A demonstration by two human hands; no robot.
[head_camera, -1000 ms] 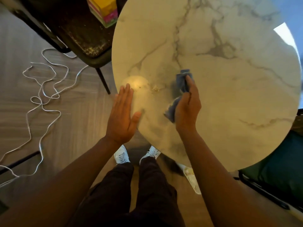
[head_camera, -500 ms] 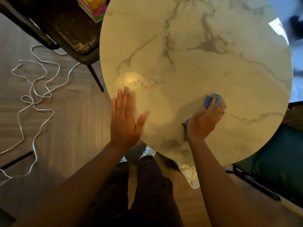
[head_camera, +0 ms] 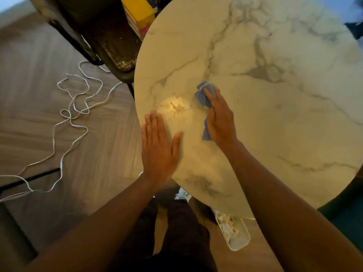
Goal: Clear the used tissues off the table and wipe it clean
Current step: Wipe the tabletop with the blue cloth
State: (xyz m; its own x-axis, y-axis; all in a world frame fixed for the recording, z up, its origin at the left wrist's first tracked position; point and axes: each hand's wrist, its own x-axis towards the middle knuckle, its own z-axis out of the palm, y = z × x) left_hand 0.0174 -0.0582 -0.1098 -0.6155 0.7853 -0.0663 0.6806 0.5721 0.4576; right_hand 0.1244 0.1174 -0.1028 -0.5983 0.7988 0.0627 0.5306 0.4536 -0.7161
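Note:
A round white marble table (head_camera: 284,124) fills the right of the head view. My right hand (head_camera: 221,118) lies flat on a blue cloth (head_camera: 204,95) and presses it against the tabletop near the left side. A few small crumbs (head_camera: 177,108) lie in a bright reflection just left of the cloth. My left hand (head_camera: 158,146) is held flat with straight fingers at the table's near left edge, holding nothing. A white bin (head_camera: 234,234) with crumpled tissues stands on the floor under the table's near edge.
A dark chair (head_camera: 110,46) stands at the table's far left with a yellow and pink box (head_camera: 138,14) on it. A white cable (head_camera: 74,107) snakes over the wooden floor at left. A green seat (head_camera: 345,209) is at the right. My legs are below.
My right hand has swept the cloth from the table's near right side back to the left, close to the crumbs. My left hand stays flat at the edge.

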